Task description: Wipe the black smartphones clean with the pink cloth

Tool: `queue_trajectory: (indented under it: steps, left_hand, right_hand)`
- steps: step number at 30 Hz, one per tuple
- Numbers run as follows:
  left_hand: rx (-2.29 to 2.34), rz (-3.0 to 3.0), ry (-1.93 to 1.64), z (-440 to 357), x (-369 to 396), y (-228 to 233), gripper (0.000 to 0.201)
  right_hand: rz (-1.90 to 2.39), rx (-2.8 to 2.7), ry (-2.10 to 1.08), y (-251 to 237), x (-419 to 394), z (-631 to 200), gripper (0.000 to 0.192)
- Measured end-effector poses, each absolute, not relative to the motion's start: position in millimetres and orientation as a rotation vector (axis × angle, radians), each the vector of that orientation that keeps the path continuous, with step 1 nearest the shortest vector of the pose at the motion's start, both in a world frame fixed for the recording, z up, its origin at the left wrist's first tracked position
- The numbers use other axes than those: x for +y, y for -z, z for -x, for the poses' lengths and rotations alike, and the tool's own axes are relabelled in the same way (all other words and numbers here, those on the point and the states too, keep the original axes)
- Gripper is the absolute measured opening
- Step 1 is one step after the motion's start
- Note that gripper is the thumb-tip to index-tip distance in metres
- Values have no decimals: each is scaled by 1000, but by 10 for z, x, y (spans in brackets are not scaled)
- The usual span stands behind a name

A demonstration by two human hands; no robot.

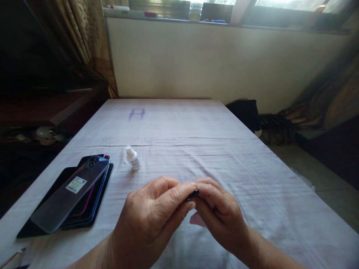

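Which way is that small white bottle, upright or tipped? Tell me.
Tipped: the small white bottle lies on its side on the white cloth, cap pointing away.

Left hand [153, 213] and right hand [221, 215] raised together at centre, fingertips [190, 188] meeting in a pinching grip, knuckles up, fingers curled, bare forearms angling in from below.

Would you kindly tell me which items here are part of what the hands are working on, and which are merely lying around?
In hand:
- left hand and right hand pinching a small dark part

Lying about:
- stack of phone back covers
- small white dropper bottle
- white tablecloth
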State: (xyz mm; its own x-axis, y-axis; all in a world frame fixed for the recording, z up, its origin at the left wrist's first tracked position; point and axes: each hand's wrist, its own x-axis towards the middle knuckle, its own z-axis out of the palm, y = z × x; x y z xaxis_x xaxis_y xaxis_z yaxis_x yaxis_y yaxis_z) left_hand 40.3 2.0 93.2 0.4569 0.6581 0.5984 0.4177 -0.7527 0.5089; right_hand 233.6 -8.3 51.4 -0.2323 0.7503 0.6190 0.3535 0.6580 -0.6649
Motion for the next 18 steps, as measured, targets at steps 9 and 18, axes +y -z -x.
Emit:
queue_trajectory:
  steps: [9,18]
  left_hand:
    - [865,-2024,-1128,-252,-55,-536,24]
    - [813,-2354,-1204,-177,-36,-551,29]
  right_hand:
    - [915,-1731,-560,-500,-22,-2410,28]
    - [951,-1732,-464,-689,-79,-2444,29]
